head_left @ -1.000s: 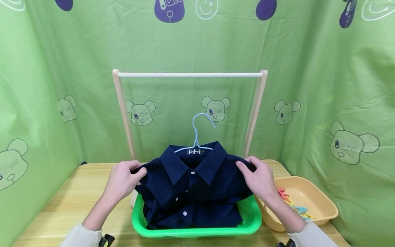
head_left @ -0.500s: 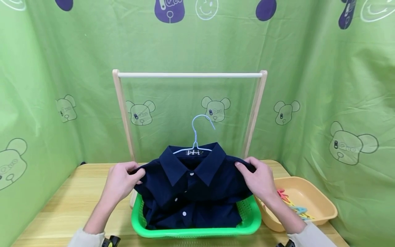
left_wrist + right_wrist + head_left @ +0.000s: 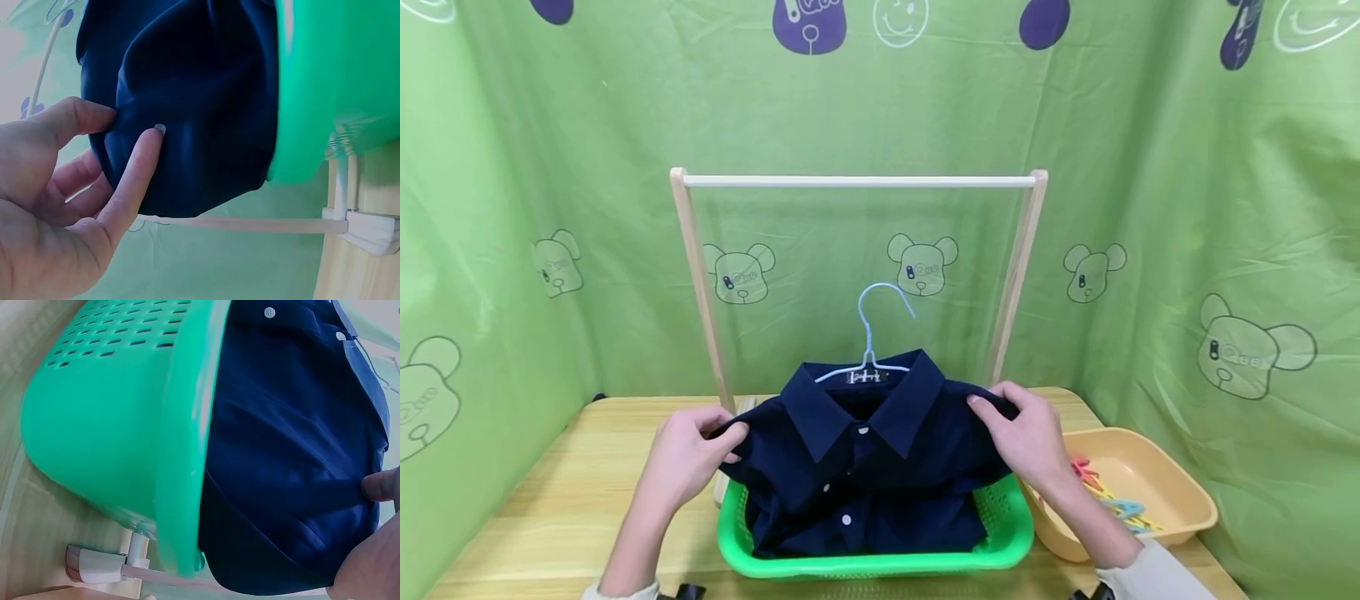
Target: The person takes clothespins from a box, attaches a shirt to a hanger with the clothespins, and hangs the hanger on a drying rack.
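A navy button-up shirt [image 3: 887, 467] has a light-blue wire hanger [image 3: 869, 337] inside its neck, the hook standing up above the collar. My left hand [image 3: 688, 454] pinches the shoulder on the left between thumb and fingers. On the other side, my right hand [image 3: 1028, 433] grips the opposite shoulder, thumb in front. Below, the shirt's body sags in folds into a green plastic basket [image 3: 880, 567]. In the left wrist view, the thumb and fingers of the left hand [image 3: 81, 187] lie on either side of the dark cloth. The hanger's arms are hidden within the shirt.
Behind the basket stands a wooden rack with a white rail [image 3: 857, 181]. An orange tray [image 3: 1180, 492] sits at the right, with several colourful clothes pegs [image 3: 1112, 500] in it. Everything rests on a wooden table [image 3: 580, 492], with green curtains [image 3: 865, 100] around.
My left hand has shifted slightly down and left on the shoulder. The collar and hanger hook have moved a little left and lower. The right hand keeps its grip.
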`<move>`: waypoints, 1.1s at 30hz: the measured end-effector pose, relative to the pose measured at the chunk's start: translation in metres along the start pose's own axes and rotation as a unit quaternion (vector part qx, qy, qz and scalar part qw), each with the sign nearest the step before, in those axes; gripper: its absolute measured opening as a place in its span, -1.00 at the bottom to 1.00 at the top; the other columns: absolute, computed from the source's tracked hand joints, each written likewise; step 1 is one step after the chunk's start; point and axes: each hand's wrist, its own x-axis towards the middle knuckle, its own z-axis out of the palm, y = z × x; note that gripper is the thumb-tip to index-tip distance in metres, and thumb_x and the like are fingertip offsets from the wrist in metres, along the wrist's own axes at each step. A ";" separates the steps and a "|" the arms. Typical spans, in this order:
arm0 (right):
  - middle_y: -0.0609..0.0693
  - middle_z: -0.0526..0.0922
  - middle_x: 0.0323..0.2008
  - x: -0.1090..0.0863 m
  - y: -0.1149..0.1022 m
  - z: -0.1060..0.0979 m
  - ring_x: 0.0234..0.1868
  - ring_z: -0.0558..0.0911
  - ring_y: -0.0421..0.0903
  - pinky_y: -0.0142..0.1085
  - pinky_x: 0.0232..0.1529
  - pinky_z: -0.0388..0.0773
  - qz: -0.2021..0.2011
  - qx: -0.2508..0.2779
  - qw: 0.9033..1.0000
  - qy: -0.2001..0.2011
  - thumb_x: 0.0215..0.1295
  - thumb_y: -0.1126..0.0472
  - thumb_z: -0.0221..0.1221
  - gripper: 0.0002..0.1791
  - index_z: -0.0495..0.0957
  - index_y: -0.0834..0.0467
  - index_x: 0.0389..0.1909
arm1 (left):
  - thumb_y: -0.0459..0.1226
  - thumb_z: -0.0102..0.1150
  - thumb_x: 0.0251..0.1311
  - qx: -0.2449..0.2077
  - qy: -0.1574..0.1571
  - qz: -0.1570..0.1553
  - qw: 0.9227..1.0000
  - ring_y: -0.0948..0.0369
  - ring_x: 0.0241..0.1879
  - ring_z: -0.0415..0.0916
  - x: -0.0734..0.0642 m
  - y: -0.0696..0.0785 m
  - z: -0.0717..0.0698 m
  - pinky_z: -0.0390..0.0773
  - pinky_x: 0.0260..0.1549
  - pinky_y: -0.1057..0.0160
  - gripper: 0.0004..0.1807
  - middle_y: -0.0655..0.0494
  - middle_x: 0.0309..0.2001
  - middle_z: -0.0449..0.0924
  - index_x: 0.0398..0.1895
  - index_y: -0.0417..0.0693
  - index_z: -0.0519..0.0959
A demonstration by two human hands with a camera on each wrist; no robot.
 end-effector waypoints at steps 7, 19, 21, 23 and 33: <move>0.01 0.76 -0.20 0.000 -0.003 0.001 -0.15 0.66 -0.05 -0.24 -0.12 0.51 0.007 0.008 1.000 -0.003 0.37 -0.12 0.25 -0.73 0.69 0.00 -0.28 | -0.16 0.21 0.27 -0.003 0.013 -0.010 1.000 0.31 -0.46 0.71 -0.003 -0.001 0.000 0.56 -0.28 0.28 -0.86 0.19 -0.39 0.78 -0.35 0.06 0.73; -0.01 0.75 -0.28 -0.002 0.000 0.001 -0.22 0.62 -0.10 -0.34 -0.19 0.49 0.015 0.020 1.000 0.008 0.36 -0.10 0.26 -0.74 0.69 0.00 -0.34 | -0.14 0.27 0.23 -0.007 0.064 -0.009 0.998 0.30 -0.46 0.69 -0.001 -0.002 0.009 0.56 -0.37 0.31 -0.89 0.19 -0.39 0.77 -0.34 0.09 0.73; -0.02 0.74 -0.29 -0.003 0.000 0.001 -0.23 0.61 -0.11 -0.36 -0.21 0.49 0.019 0.024 0.999 0.012 0.35 -0.11 0.27 -0.74 0.69 0.00 -0.35 | -0.15 0.27 0.23 -0.004 0.066 -0.007 0.998 0.30 -0.42 0.70 -0.002 -0.001 0.009 0.54 -0.35 0.32 -0.89 0.21 -0.40 0.78 -0.34 0.10 0.74; -0.03 0.74 -0.30 -0.004 0.001 0.002 -0.23 0.61 -0.13 -0.38 -0.22 0.48 0.021 0.028 0.999 0.017 0.34 -0.11 0.28 -0.74 0.69 -0.01 -0.36 | -0.15 0.27 0.22 0.000 0.069 -0.004 0.998 0.31 -0.38 0.70 -0.003 0.001 0.009 0.52 -0.34 0.33 -0.90 0.23 -0.42 0.78 -0.34 0.10 0.75; -0.04 0.75 -0.30 -0.006 0.003 0.004 -0.24 0.61 -0.17 -0.43 -0.21 0.47 0.021 0.034 0.999 0.022 0.31 -0.04 0.32 -0.78 0.71 0.02 -0.38 | -0.16 0.29 0.20 0.010 0.071 -0.001 0.997 0.31 -0.40 0.66 -0.008 0.003 0.007 0.51 -0.33 0.33 -0.91 0.27 -0.48 0.75 -0.41 0.11 0.73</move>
